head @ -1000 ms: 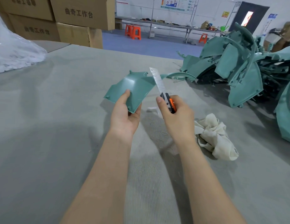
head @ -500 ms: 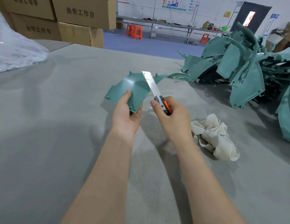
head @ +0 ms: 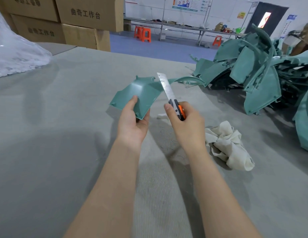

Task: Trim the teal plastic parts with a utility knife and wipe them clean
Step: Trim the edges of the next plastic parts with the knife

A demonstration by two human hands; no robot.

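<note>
— Above the grey felt table (head: 46,152), why hold up that curved teal plastic panel (head: 141,90)?
— To bring its edge to the blade (head: 164,85): my left hand (head: 132,122) pinches its near corner, my right hand (head: 187,126) wraps the orange-handled utility knife (head: 174,104), steel extended across the rim

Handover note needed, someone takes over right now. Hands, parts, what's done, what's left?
Left hand grips the teal part by its near corner, raised above the table.
Right hand grips the utility knife, blade extended and lying across the part's right edge.
Cloth lies crumpled on the table right of the right hand; no hand touches it.
Pile of teal parts sits at the table's far right.
Done: cannot tell how much is trimmed.
Left: probably finish this edge, wipe the part, then work through the pile.
</note>
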